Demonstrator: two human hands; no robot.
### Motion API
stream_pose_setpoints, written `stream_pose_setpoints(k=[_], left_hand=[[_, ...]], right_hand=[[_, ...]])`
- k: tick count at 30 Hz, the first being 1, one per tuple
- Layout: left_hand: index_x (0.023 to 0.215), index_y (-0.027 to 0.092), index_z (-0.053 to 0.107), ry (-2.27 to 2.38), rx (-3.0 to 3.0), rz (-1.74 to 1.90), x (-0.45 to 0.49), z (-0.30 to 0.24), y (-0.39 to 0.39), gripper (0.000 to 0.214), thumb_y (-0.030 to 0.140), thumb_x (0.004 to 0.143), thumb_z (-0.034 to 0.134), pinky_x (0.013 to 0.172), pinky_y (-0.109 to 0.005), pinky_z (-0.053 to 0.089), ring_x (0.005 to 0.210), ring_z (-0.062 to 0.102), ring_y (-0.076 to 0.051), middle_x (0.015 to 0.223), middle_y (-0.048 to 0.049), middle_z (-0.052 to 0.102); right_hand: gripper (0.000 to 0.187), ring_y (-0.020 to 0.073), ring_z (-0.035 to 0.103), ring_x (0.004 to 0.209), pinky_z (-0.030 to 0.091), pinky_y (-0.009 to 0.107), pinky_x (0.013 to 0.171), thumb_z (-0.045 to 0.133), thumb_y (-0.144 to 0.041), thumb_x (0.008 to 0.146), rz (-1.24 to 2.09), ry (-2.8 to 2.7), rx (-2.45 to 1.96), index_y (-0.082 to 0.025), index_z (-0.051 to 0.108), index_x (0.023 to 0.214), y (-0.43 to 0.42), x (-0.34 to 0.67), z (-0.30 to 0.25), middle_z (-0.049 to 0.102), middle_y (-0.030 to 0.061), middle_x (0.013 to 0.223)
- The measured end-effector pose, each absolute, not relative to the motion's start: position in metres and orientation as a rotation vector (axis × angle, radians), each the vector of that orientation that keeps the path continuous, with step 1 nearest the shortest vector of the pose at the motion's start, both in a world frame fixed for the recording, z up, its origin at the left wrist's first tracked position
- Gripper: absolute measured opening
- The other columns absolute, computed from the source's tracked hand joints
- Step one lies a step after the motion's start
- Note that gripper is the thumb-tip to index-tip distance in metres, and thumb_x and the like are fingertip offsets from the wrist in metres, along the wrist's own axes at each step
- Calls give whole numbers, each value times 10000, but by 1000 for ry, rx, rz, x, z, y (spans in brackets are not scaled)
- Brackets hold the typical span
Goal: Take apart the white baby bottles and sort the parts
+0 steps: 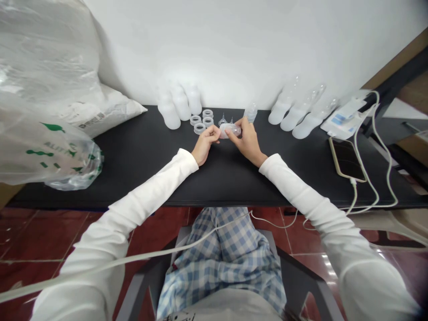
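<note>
Both my hands meet over the black table (143,156). My right hand (245,139) grips a translucent plastic piece (230,130) from above, and my left hand (205,143) pinches its left edge. What the piece is stays partly hidden by my fingers. Just beyond them stand two small clear pointed teats (223,120). A clear bottle (250,112) rests behind my right hand. Several translucent rings (199,128) lie near my left hand, with several frosted white bottles (170,111) behind them against the wall.
Several frosted bottles (294,111) lean on the white wall at right. A phone (347,159) lies there on a white cable, beside printed packets (344,118). Large plastic bags (43,133) and a white sack (107,111) bulge in at left. Another cable crosses my lap.
</note>
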State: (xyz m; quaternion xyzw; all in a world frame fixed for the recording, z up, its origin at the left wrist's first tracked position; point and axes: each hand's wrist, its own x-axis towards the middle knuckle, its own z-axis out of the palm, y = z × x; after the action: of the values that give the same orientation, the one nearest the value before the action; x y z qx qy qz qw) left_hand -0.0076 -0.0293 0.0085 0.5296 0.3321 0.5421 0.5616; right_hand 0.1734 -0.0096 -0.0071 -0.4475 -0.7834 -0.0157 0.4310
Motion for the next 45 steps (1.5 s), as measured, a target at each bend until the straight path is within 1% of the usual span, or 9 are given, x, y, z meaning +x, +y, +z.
stream_pose_setpoints(k=[5,9,13,20,24,27,33,40,45], left_hand=[[648,186,456,791,1155,1329,-10,15,-30,206,95,774,590,669,-240,381,683,454,-122,696,14,439],[627,179,447,829,1052,1339,-13,18,-27,247,96,810,590,616,-237,347,619,421,-107,669,19,430],[607,167,487,853,990,1315,-14,18,-25,303,158,894,584,570,-231,330,568,417,-91,623,18,445],[557,165,479,883,980,1272,-14,14,-21,409,227,908,680,520,-232,311,493,374,-68,536,40,405],[595,152,571,901,1062,1272,-12,12,-20,365,253,923,694,533,-210,338,514,423,-61,561,29,495],[600,151,616,909,1150,1243,-10,11,-22,361,293,914,722,545,-202,366,554,484,-68,593,9,566],[651,147,664,904,1175,1226,-9,13,-26,278,224,914,713,554,-184,400,610,559,-75,649,-5,622],[559,163,466,931,765,1365,-17,18,-17,433,177,974,588,443,-189,277,436,328,-42,504,57,387],[626,169,491,919,705,1336,-20,20,-16,366,226,963,623,454,-188,296,444,354,-45,533,58,425]], right_hand=[[463,260,636,932,524,458,884,425,-619,1039,-175,-2079,-1058,-205,606,1138,-14,170,-3,670,90,961],[297,280,642,1208,511,460,947,437,-378,1083,-288,-2346,-854,-220,615,1262,-18,175,8,698,149,1273],[336,221,554,1418,505,449,1032,335,-173,1094,-375,-2553,-635,-263,649,1173,-21,185,19,616,89,1498],[356,195,546,1443,503,426,1077,305,-116,1079,-444,-2598,-526,-237,624,1179,-23,187,19,641,75,1476],[315,268,545,1432,480,483,1094,410,-279,1071,-359,-2445,-658,-190,540,1344,-24,183,14,641,149,1442],[516,341,560,1372,478,517,1064,511,-534,1020,-320,-2302,-874,-146,517,1360,-23,183,14,609,213,1436],[437,280,680,955,492,449,922,438,-522,1057,-278,-2216,-1189,-145,614,1192,-17,191,13,733,131,1012],[366,234,628,1193,488,416,966,361,-197,1069,-443,-2387,-940,-293,659,1261,-20,202,21,674,89,1366],[385,310,597,1253,494,545,1038,415,-421,1069,-388,-2049,-1149,-312,592,1393,-9,218,26,618,126,1394]])
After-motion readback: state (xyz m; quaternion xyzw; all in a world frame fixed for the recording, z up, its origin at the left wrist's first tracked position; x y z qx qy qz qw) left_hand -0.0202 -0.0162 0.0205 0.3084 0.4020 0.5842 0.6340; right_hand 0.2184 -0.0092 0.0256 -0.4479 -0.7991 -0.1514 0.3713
